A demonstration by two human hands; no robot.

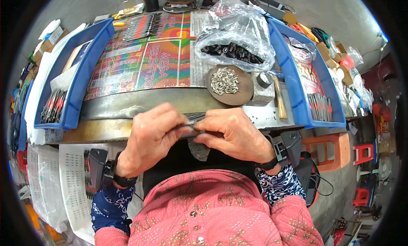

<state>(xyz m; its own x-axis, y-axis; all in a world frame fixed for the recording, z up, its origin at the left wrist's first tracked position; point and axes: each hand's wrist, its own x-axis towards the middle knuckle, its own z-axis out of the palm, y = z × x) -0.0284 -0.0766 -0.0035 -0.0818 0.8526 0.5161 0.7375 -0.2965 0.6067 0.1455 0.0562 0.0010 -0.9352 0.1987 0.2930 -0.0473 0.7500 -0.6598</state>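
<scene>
My left hand (pixel 155 129) and my right hand (pixel 227 129) meet at the table's front edge, thumbs and fingers pinched. Between them is a slender dark metal piece (pixel 191 123), mostly covered by the fingers, so its kind does not show. Both hands seem to grip it. Just beyond my right hand, a round brown dish (pixel 242 97) holds a heap of small silvery pins (pixel 225 81). Beneath the fingers, a rough grey stone-like block (pixel 199 151) juts from the table edge.
Blue trays (pixel 76 99) (pixel 297 99) with slender black-and-red tools flank the workspace. Behind the dish lies a clear plastic bag (pixel 236 27) of dark parts. A wooden handle (pixel 280 97) lies beside a metal block (pixel 263 93). More tools (pixel 140 27) rest on the colourful sheet (pixel 165 46).
</scene>
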